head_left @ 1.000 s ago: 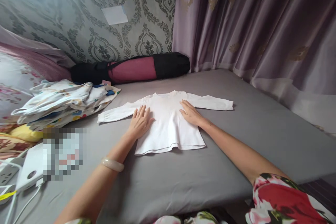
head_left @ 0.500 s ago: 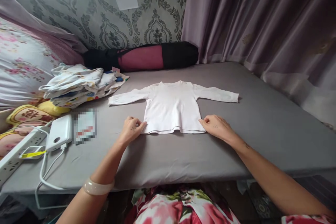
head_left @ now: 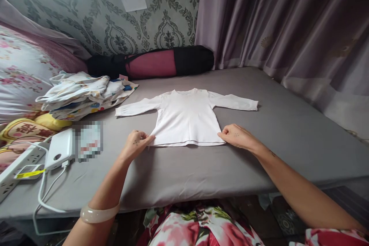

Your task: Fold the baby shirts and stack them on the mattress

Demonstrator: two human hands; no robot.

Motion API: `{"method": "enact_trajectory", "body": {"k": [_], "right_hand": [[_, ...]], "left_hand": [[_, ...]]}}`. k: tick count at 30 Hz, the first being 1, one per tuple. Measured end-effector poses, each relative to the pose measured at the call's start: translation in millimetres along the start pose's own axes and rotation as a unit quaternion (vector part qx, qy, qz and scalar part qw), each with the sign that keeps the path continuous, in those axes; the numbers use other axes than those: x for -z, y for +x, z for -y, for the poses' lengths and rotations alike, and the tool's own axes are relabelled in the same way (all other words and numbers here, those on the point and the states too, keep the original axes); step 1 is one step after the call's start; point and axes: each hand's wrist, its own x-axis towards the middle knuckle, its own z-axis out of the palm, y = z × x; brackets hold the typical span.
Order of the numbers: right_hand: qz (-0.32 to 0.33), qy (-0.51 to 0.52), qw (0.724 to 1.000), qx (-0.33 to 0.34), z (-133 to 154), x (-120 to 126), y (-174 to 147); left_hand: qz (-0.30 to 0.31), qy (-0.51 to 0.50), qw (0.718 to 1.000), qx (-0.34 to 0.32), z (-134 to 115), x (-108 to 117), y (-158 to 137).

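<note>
A small white long-sleeved shirt [head_left: 187, 117] lies spread flat on the grey bed sheet [head_left: 184, 173], its neckline facing away from me and both sleeves stretched out sideways. My left hand [head_left: 137, 143] pinches the left bottom corner of its hem. At the opposite corner, my right hand [head_left: 236, 136] has the hem between thumb and fingers. The hem is drawn nearly straight between the two hands, with a slight ripple near its middle.
Left of the shirt sits a pile of folded clothes [head_left: 77, 94]. Nearer me are a white power bank [head_left: 59, 148] with cables, a power strip [head_left: 20, 165] and a blurred-out packet [head_left: 90, 141]. A black and maroon roll-shaped bag [head_left: 151, 63] lies along the wall.
My left hand has pulled its hem corner outward to the left. The fold at the front of the hem has flattened, and the bottom edge is wider and straighter.
</note>
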Motion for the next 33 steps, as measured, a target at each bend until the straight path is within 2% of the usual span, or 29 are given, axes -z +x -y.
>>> {"method": "enact_trajectory", "body": {"k": [4,7,10,12,14,16,18,22,28,30,33], "right_hand": [[0.006,-0.013,1.0,0.005,-7,1,3],[0.013,-0.04,0.999,0.007,-10,2,5],[-0.015,-0.084,0.996,0.023,-4,6,9],[-0.068,-0.104,0.991,0.052,9,5,15],[-0.11,-0.099,0.982,0.118,30,-2,25],[-0.105,-0.076,0.971,0.202,53,-14,38],[-0.076,-0.063,0.964,0.248,74,-29,51],[-0.042,-0.045,0.965,0.257,96,-49,69],[-0.037,-0.056,0.965,0.255,96,-57,69],[-0.039,-0.063,0.965,0.253,97,-58,69],[-0.034,-0.065,0.965,0.25,99,-59,71]], "left_hand": [[0.019,-0.017,1.0,0.007,2,5,0],[0.055,-0.027,0.998,0.006,2,8,2],[0.08,-0.05,0.996,0.008,0,10,12],[0.053,-0.073,0.996,0.018,-5,9,25],[0.009,-0.092,0.995,0.036,-13,5,44],[-0.023,-0.083,0.995,0.047,-23,-2,64],[-0.06,-0.053,0.994,0.071,-33,-8,83],[-0.082,-0.027,0.992,0.094,-45,-15,104],[-0.027,-0.055,0.994,0.091,-41,-11,112],[-0.039,-0.046,0.995,0.081,-42,-9,111],[-0.086,0.023,0.994,0.061,-48,-12,105]]}}
